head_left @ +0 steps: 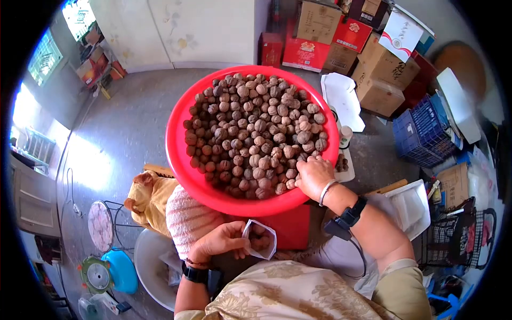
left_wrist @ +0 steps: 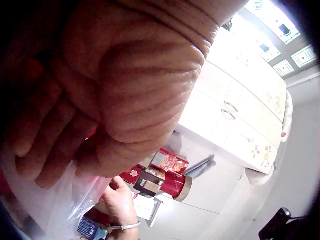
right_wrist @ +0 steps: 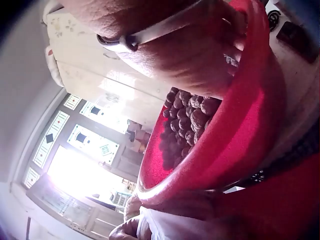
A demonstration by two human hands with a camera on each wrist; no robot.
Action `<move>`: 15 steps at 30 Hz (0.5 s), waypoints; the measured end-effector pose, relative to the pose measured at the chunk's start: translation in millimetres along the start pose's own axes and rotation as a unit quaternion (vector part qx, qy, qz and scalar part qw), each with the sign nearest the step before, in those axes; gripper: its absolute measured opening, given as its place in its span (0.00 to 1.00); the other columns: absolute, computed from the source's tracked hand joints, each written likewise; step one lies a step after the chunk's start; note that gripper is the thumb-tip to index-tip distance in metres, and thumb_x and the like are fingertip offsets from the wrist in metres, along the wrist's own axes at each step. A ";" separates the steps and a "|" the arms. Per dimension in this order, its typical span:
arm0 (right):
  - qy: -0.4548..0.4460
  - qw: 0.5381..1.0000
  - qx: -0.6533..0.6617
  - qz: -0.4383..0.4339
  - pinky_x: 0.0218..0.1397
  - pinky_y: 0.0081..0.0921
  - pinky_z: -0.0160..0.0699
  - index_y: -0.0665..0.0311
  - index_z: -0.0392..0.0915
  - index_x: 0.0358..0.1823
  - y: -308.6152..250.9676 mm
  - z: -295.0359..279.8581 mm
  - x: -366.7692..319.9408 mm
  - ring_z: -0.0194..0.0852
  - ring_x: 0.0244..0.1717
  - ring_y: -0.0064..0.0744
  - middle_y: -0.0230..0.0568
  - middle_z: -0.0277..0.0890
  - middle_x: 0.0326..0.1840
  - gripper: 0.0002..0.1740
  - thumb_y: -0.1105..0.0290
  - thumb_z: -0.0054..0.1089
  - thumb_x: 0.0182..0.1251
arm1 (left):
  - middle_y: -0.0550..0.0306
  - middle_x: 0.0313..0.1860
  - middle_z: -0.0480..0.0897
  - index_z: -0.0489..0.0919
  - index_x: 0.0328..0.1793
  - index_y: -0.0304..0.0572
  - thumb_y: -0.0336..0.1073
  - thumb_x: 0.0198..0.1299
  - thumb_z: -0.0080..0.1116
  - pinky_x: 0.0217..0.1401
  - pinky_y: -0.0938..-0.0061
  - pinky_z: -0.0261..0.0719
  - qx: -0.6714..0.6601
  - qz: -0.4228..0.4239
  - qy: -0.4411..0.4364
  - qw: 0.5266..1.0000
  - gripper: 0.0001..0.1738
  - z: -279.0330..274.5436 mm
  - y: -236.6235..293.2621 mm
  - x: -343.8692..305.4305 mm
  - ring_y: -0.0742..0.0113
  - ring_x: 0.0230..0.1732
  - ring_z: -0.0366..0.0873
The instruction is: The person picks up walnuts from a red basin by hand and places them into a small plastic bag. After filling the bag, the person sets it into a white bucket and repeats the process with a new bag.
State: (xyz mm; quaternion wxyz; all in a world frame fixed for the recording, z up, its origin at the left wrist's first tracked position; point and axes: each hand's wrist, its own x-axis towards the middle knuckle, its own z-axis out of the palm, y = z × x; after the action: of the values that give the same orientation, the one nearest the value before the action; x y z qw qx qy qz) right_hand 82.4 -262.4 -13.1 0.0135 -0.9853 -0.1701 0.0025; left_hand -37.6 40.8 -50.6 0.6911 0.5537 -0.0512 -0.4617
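Observation:
A red basin point(head_left: 178, 160) is heaped with brown walnuts point(head_left: 260, 125). At its right side, the right hand point(head_left: 318, 178) touches the walnuts near the rim; whether its fingers hold any is hidden. Below the basin, the left hand point(head_left: 221, 240) pinches the edge of a clear plastic bag point(head_left: 271, 248), whose mouth faces up with several walnuts point(head_left: 260, 240) inside. Up close in the left wrist view, the left hand's fingers point(left_wrist: 55, 135) curl at the bag point(left_wrist: 65, 205). Basin wall point(right_wrist: 235, 135) hides the right fingertips in the right wrist view.
Cardboard boxes point(head_left: 389, 69) are stacked at the back right, near a blue crate point(head_left: 421, 128). A white tray point(head_left: 341, 98) lies right of the basin. Left of the person are a pale tub point(head_left: 152, 261), a stool point(head_left: 101, 226) and a blue object point(head_left: 121, 271).

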 end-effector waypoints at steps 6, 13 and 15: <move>-0.029 0.999 -0.012 0.039 0.54 0.47 0.79 0.60 0.83 0.42 -4.8 7.9 7.4 0.83 0.50 0.49 0.46 0.86 0.41 0.09 0.67 0.63 0.61 | 0.59 0.41 0.88 0.78 0.65 0.43 0.34 0.72 0.60 0.36 0.78 0.85 -0.001 -0.008 0.006 1.000 0.17 1.4 2.8 -0.6 0.74 0.34 0.85; 0.008 1.000 0.027 0.005 0.55 0.46 0.80 0.63 0.83 0.40 -3.9 2.2 -0.2 0.82 0.51 0.53 0.51 0.82 0.45 0.13 0.63 0.70 0.58 | 0.61 0.39 0.86 0.77 0.68 0.42 0.33 0.72 0.58 0.37 0.80 0.84 -0.007 -0.001 0.012 1.000 0.19 8.8 13.0 -3.4 0.75 0.33 0.84; 0.026 0.997 0.071 -0.027 0.54 0.47 0.81 0.65 0.82 0.37 -7.2 -4.2 -3.7 0.80 0.51 0.55 0.53 0.79 0.43 0.14 0.62 0.71 0.57 | 0.61 0.38 0.86 0.76 0.69 0.42 0.33 0.73 0.58 0.37 0.80 0.84 -0.010 -0.002 0.016 1.000 0.20 9.6 14.5 -3.9 0.76 0.33 0.83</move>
State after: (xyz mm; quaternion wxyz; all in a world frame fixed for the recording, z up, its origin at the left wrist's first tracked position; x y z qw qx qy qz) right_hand 76.5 -257.0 -8.7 0.0881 -0.9767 -0.1954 -0.0112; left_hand -37.0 36.1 -33.4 0.6967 0.5539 -0.0346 -0.4545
